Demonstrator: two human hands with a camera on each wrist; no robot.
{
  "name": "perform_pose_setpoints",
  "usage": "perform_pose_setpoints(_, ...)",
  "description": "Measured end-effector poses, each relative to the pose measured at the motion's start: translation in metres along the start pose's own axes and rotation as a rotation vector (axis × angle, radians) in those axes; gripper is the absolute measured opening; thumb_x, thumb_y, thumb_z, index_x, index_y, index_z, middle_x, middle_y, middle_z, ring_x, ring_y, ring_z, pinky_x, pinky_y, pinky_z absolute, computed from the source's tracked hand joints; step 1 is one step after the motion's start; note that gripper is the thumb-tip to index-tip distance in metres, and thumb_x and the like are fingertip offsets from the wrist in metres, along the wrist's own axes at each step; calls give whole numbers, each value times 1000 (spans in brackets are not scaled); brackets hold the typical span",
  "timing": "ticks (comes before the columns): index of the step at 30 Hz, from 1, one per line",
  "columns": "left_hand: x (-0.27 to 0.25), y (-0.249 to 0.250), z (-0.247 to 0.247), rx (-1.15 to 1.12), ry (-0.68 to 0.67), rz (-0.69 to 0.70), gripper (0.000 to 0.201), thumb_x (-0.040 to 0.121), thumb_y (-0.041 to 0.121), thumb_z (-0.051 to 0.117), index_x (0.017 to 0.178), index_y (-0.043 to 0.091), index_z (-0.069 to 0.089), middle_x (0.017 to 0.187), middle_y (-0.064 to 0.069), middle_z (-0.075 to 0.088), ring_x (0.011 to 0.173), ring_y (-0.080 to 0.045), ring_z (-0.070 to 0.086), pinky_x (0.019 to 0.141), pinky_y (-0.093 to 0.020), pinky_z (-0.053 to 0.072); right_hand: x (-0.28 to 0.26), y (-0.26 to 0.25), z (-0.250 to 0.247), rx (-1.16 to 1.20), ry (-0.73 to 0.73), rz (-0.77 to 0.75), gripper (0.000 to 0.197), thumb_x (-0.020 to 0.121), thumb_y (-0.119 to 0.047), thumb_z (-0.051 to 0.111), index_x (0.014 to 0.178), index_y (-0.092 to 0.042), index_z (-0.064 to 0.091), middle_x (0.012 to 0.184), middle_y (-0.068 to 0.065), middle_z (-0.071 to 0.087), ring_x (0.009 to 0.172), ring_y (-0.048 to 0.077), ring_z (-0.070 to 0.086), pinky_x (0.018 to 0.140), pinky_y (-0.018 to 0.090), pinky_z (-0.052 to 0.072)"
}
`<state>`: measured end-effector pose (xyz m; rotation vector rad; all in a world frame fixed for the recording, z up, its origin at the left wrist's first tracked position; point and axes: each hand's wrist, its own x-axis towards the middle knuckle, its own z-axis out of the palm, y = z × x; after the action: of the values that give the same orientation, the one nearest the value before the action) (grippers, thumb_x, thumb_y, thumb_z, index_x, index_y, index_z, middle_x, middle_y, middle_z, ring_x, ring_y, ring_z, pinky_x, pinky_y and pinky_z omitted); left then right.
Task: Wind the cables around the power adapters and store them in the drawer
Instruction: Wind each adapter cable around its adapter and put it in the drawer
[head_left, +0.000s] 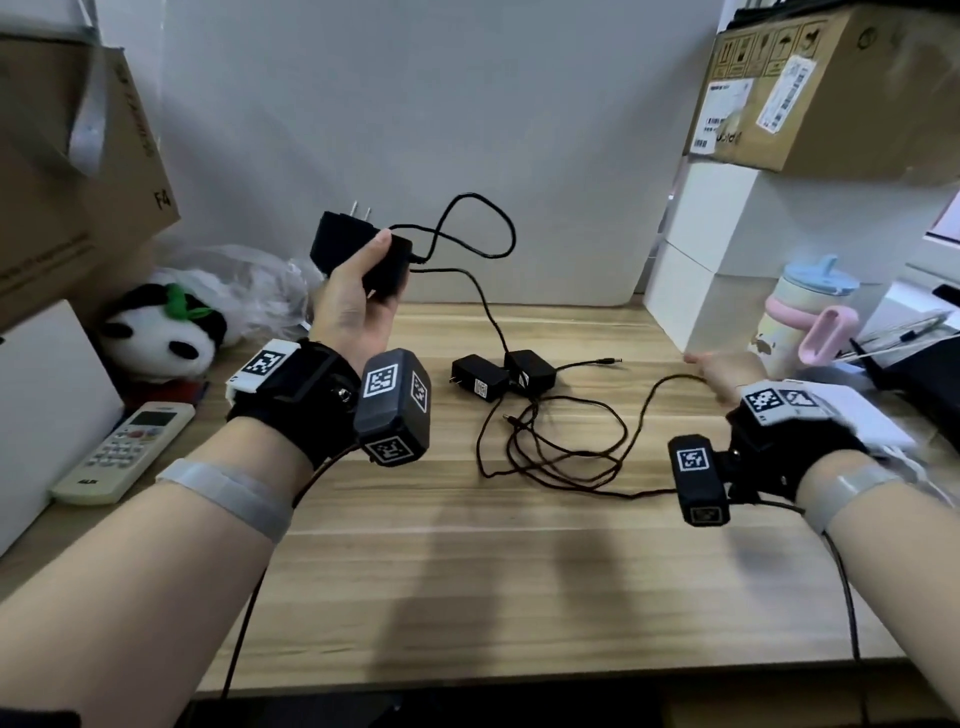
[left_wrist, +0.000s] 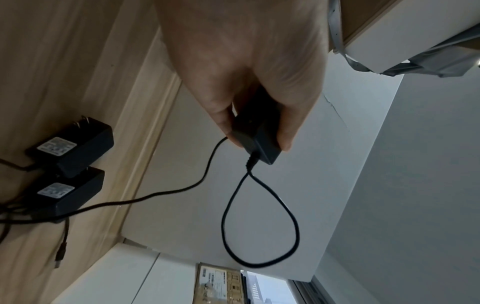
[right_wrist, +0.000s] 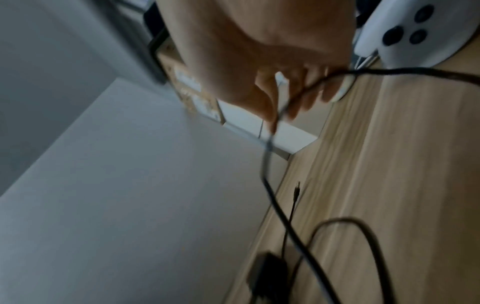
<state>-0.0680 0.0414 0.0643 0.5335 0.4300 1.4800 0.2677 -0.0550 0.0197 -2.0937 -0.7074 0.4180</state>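
My left hand (head_left: 358, 291) holds a black power adapter (head_left: 345, 244) up above the wooden desk (head_left: 467, 571), prongs pointing up; in the left wrist view thumb and fingers grip the adapter (left_wrist: 257, 133). Its cable (head_left: 478, 223) makes one loop beside the adapter and drops to the desk. Two more black adapters (head_left: 501, 374) lie side by side mid-desk, their cables (head_left: 561, 447) tangled in loose loops. My right hand (head_left: 727, 371) is low at the right, fingers curled around a cable (right_wrist: 298, 96) that trails back to the pile. No drawer shows.
A panda plush (head_left: 161, 332), crumpled plastic and a white remote (head_left: 124, 452) sit at the left by cardboard boxes. White boxes (head_left: 727, 249), a pastel bottle (head_left: 810, 312) and dark devices crowd the right. A white board (head_left: 415, 130) closes the back.
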Motion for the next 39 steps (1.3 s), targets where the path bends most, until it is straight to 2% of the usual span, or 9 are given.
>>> perform_pose_setpoints(2, -6, -4, 8, 29, -52, -13, 25, 82, 0, 67, 104, 2, 56, 96, -11, 64, 93, -22, 64, 80, -27, 55, -11, -7, 13, -17, 78, -150, 39, 89, -3, 42, 121, -16, 61, 132, 13, 56, 120, 28, 51, 97, 28, 41)
perform_pose_setpoints(5, -15, -7, 22, 59, -131, -44, 17, 85, 2, 64, 99, 4, 56, 96, -11, 63, 94, -21, 63, 84, -26, 54, -36, -26, 29, 116, -74, -479, 23, 87, -9, 56, 98, -26, 66, 97, 3, 70, 90, 18, 60, 74, 22, 48)
perform_pose_setpoints(9, -26, -4, 41, 36, -190, -74, 8, 86, 3, 63, 91, 5, 58, 89, -9, 64, 84, -18, 65, 78, -23, 55, -72, -61, 57, -122, -561, -461, 46, 83, -43, 65, 122, -35, 41, 72, 1, 60, 56, 12, 47, 45, 19, 35)
perform_pose_setpoints(15, -34, 6, 50, 32, -205, -28, 7, 85, 2, 64, 88, 5, 59, 87, -9, 64, 82, -18, 65, 73, -23, 56, -77, -68, 76, -138, -561, -486, 17, 95, -23, 50, 88, -15, 62, 71, 3, 55, 53, 11, 45, 38, 13, 34)
perform_pose_setpoints(23, -20, -4, 27, 90, -110, -36, 20, 84, 2, 65, 101, 4, 57, 94, -10, 64, 88, -17, 64, 77, -23, 56, -54, -98, 23, 313, -76, -670, 15, 96, -20, 51, 93, -15, 64, 73, -5, 55, 67, 7, 54, 45, 12, 41)
perform_pose_setpoints(27, -15, -23, 23, 189, -96, -74, 30, 84, 3, 66, 111, 2, 55, 97, -11, 64, 90, -19, 64, 78, -24, 55, -39, -97, 23, 191, -227, -509, 32, 96, -8, 44, 127, -15, 52, 110, 4, 55, 87, 16, 52, 71, 30, 55)
perform_pose_setpoints(30, -8, -34, 25, 346, -106, -107, 25, 84, 5, 66, 107, 3, 56, 94, -10, 64, 88, -21, 63, 81, -29, 54, -22, -92, 31, 52, -282, -327, 56, 93, 0, 37, 145, -17, 28, 130, 12, 45, 71, 14, 47, 91, 42, 47)
perform_pose_setpoints(34, -1, -48, 29, 394, -109, -176, 14, 86, 5, 64, 95, 7, 54, 92, -10, 62, 92, -24, 63, 86, -42, 55, -20, -94, 43, 223, -166, -452, 34, 92, -4, 41, 120, -12, 57, 119, 7, 57, 98, 14, 52, 93, 36, 48)
perform_pose_setpoints(39, 13, -65, 32, 504, -229, -155, 26, 84, 12, 69, 108, 8, 59, 97, -8, 67, 86, -20, 67, 73, -29, 58, -42, -109, 56, 241, -462, -593, 29, 98, -34, 42, 108, -18, 64, 104, -2, 69, 100, 13, 63, 85, 27, 46)
